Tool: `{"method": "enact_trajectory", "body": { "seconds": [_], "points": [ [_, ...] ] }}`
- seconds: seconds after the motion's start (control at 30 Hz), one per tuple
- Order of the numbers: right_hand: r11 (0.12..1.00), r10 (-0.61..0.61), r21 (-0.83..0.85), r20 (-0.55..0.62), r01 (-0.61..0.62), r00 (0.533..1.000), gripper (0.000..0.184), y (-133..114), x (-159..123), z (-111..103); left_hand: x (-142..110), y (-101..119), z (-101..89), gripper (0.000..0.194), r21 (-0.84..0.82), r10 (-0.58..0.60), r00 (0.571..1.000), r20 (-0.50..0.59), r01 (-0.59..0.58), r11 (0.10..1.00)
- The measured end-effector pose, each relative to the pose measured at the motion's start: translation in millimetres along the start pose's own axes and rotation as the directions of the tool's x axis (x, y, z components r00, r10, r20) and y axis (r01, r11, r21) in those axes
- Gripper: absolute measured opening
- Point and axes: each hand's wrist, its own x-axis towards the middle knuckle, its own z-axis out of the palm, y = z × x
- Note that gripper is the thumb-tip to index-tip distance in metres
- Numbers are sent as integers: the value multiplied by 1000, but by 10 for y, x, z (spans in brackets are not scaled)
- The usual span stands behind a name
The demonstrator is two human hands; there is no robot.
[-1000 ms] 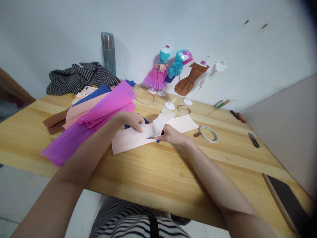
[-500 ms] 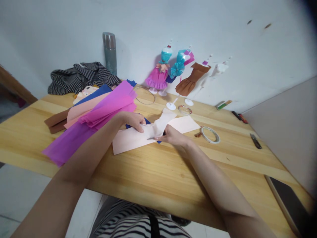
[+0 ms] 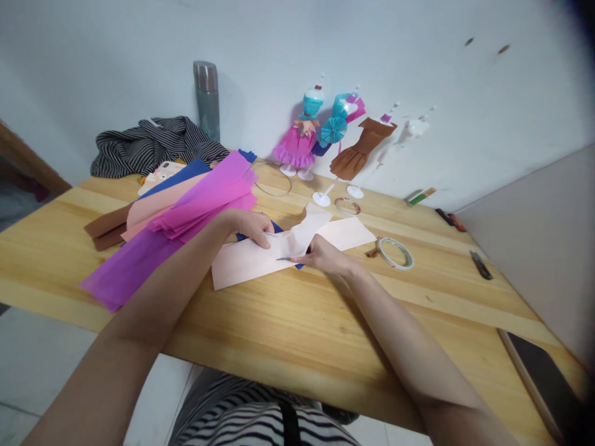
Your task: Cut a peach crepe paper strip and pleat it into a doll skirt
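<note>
A pale pink sheet of crepe paper (image 3: 244, 263) lies across the middle of the table, with a cut strip of it folded up and back. My left hand (image 3: 253, 228) pinches the paper's upper edge between thumb and fingers. My right hand (image 3: 323, 253) is closed around scissors (image 3: 283, 258), whose blade tips point left over the paper; their handles are mostly hidden by the fingers. Beneath the paper, bits of dark blue paper (image 3: 277, 227) show.
Folded purple and pink crepe paper (image 3: 204, 192) lies left of my hands. Behind stand small mannequins in paper dresses (image 3: 297, 145), a flask (image 3: 207, 102) and striped cloth (image 3: 149, 145). To the right are a tape roll (image 3: 395, 253), a cutter (image 3: 480, 265) and a dark flat device (image 3: 539, 371).
Almost nothing differs. Both hands keep their place on the paper, and the scissors have barely moved.
</note>
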Motion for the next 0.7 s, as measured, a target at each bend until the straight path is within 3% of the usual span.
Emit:
{"method": "enact_trajectory", "body": {
  "seconds": [0.3, 0.7],
  "points": [
    [998, 24, 50, 52, -27, 998, 44, -10, -14, -44, -21, 19, 14, 36, 13, -49, 999, -13, 49, 999],
    [998, -22, 60, 24, 20, 999, 50, -17, -5, -19, 3, -33, 18, 39, -32, -30, 999, -15, 30, 999]
  ]
}}
